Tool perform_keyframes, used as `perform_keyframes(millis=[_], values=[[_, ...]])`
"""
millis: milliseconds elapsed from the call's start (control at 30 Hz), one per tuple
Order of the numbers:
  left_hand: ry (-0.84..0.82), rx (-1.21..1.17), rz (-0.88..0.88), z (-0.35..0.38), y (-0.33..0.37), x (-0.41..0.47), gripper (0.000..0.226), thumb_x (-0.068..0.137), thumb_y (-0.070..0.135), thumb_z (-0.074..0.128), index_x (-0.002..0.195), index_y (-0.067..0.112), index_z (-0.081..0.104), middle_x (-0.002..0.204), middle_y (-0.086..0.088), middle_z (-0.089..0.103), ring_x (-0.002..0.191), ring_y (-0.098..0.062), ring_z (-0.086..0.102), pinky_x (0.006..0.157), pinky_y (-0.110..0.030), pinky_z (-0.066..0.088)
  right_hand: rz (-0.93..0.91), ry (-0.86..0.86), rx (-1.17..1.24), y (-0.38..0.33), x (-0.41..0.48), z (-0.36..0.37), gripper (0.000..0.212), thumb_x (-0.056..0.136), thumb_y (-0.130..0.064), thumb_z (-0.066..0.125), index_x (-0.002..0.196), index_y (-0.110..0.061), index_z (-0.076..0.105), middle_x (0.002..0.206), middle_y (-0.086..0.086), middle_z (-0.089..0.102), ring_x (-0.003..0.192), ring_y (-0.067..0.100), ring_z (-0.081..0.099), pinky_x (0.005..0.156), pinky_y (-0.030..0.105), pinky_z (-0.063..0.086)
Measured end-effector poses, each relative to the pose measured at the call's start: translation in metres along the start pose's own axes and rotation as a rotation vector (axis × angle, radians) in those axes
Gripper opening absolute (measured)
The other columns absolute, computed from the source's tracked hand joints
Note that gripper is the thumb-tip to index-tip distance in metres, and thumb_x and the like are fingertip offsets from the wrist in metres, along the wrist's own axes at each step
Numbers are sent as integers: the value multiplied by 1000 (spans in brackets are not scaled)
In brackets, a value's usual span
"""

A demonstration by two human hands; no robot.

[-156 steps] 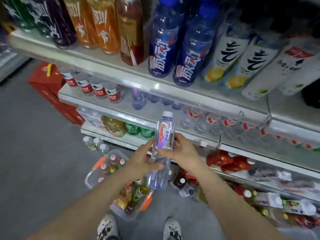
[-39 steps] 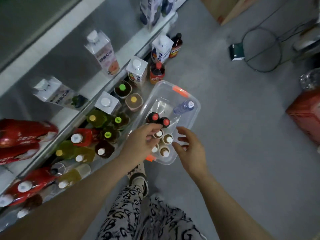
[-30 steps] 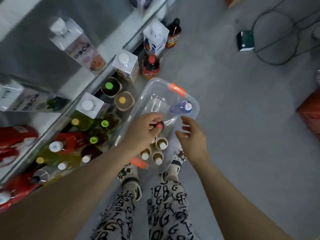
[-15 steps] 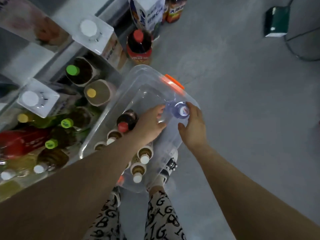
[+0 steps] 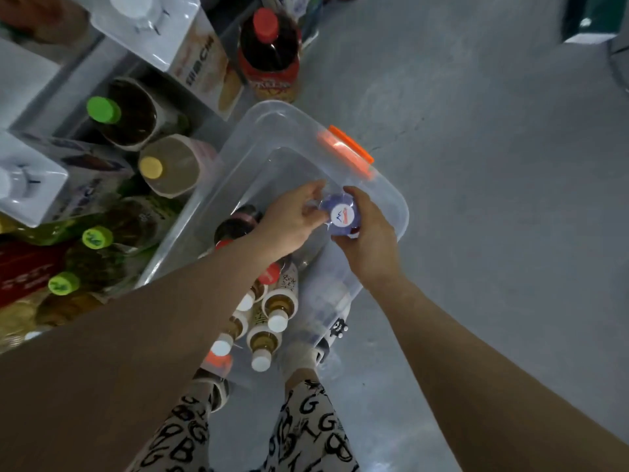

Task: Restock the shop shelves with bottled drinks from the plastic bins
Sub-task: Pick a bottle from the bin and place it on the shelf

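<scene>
A clear plastic bin (image 5: pixel 272 112) with orange clips stands on the grey floor by the bottom shelf. Inside its far right corner stands a purple-tinted water bottle (image 5: pixel 340 214), seen from above by its white cap. My left hand (image 5: pixel 292 221) and my right hand (image 5: pixel 366 236) both curl round this bottle just below the cap, one on each side. Several small white-capped tea bottles (image 5: pixel 277 306) and a dark red-capped bottle (image 5: pixel 238 224) fill the near half of the bin, partly hidden by my left forearm.
The bottom shelf (image 5: pixel 61 83) at left holds white cartons and bottles with green and yellow caps. A red-capped cola bottle (image 5: pixel 269 49) stands on the floor beyond the bin. My feet and patterned trousers lie just below the bin. Bare grey floor (image 5: pixel 493 185) spreads to the right.
The view has dropped closer to the bin. Both hands moved from the small bottles toward the far corner and closed round the purple-tinted water bottle.
</scene>
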State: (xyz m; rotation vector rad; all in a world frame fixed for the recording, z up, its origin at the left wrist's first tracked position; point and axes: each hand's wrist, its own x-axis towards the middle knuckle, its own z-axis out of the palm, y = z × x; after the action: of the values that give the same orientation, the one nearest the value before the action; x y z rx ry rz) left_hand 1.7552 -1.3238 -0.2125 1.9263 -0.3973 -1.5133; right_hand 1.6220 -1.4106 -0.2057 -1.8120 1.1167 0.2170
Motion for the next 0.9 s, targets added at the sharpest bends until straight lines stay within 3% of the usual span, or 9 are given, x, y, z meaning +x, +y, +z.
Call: perform_keyframes(millis=[67,133,267,333,433,533,633,733,900], values=[[-11,-30,-4,-5,-3,1,45,94,35,59,131,9,55,124,-11,64,115,-26,61,102,-48,48,-12,20,-19,0,5,6,57,80,-13,83,130,-18,57,117,2,67,108,19,59,94,12,41],[-22,-82,-48,-9,-6,1,48,94,46,51,129,13,58,120,-10,66,113,-25,63,102,-50,49,-15,23,-36,-1,9,12,59,77,-18,86,129,-14,57,116,2,64,110,19,50,90,2,31],[4,-206,-151,-13,-5,-1,23,105,17,40,118,25,58,122,-3,64,109,-13,60,106,-39,47,-2,-8,35,-11,17,12,59,79,-25,85,129,-13,54,110,-5,64,103,18,59,82,12,43],[-17,-179,-127,-17,-1,-4,27,103,9,43,114,28,59,116,4,65,109,-10,60,105,-37,47,41,-4,75,-18,17,7,60,82,-25,83,132,-14,51,108,-8,63,100,17,62,89,27,50],[-73,-93,-47,-24,2,-13,35,100,7,47,128,25,58,126,0,65,118,-18,60,104,-45,48,95,17,172,-32,12,-6,66,78,-34,83,134,-18,51,116,-5,66,106,21,65,98,43,52],[-122,-52,-5,-27,10,-29,43,96,2,56,135,20,52,126,-2,64,119,-17,60,106,-45,46,121,3,214,-52,4,-24,68,68,-46,79,126,-19,56,114,-4,69,103,18,67,93,38,54],[-148,-132,7,-24,17,-53,67,86,-3,67,145,15,41,136,-5,57,128,-16,53,112,-43,40,130,-6,239,-73,-5,-44,45,76,-38,84,111,-26,60,94,-14,68,80,1,64,76,19,50],[-107,-117,52,-25,26,-80,77,71,21,76,139,27,41,131,2,59,120,-12,58,106,-40,46,142,-6,293,-98,-14,-60,28,81,-31,83,97,-28,60,84,-11,66,68,-3,60,63,9,45],[13,-4,148,-32,51,-134,97,71,26,86,149,29,29,128,16,59,118,-6,58,98,-26,46,168,-59,346,-149,-43,-63,37,82,-39,81,113,-27,65,97,-11,72,86,4,69,84,26,55]])
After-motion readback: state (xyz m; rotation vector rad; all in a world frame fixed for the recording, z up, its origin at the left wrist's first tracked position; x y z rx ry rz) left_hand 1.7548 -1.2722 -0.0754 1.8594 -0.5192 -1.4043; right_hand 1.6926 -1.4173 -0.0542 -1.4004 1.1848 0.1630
